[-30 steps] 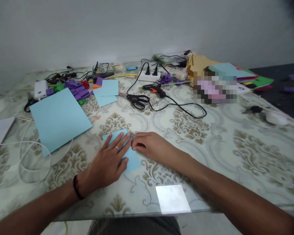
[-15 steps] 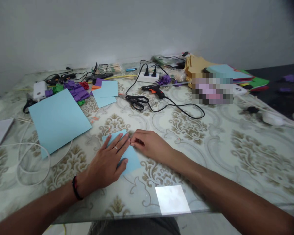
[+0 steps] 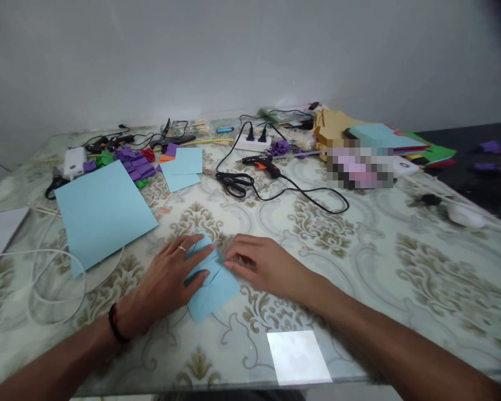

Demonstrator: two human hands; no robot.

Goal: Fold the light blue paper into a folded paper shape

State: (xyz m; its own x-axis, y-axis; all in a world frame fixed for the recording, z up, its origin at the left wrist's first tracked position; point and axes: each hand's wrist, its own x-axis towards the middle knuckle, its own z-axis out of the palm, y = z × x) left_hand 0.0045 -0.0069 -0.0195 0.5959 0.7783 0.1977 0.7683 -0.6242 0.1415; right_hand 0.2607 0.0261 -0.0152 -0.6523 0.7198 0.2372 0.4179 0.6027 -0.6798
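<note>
A folded light blue paper (image 3: pixel 215 298) lies on the patterned table cover, with crease lines or slits across its middle. My left hand (image 3: pixel 177 273), wearing a ring, rests on the paper's left part with its fingers spread. At the right edge of the same paper, my right hand (image 3: pixel 259 260) has thumb and forefinger pinched together. Part of the paper is hidden under the left fingers. A larger light blue sheet (image 3: pixel 106 217) is to the left. Two smaller light blue pieces (image 3: pixel 187 161) overlap farther back.
A glue gun (image 3: pixel 263 162) and black-handled scissors (image 3: pixel 236 182) lie beyond my hands, near a white power strip (image 3: pixel 253 143). Purple folded strips (image 3: pixel 136 164) are back left. Coloured paper (image 3: pixel 379 136) is stacked at the right. A white cable (image 3: pixel 35 278) loops at left.
My left hand has slid left and spread its fingers, uncovering more of the paper, which has turned or unfolded slightly. My right hand stays at its right edge. The view has tilted up slightly.
</note>
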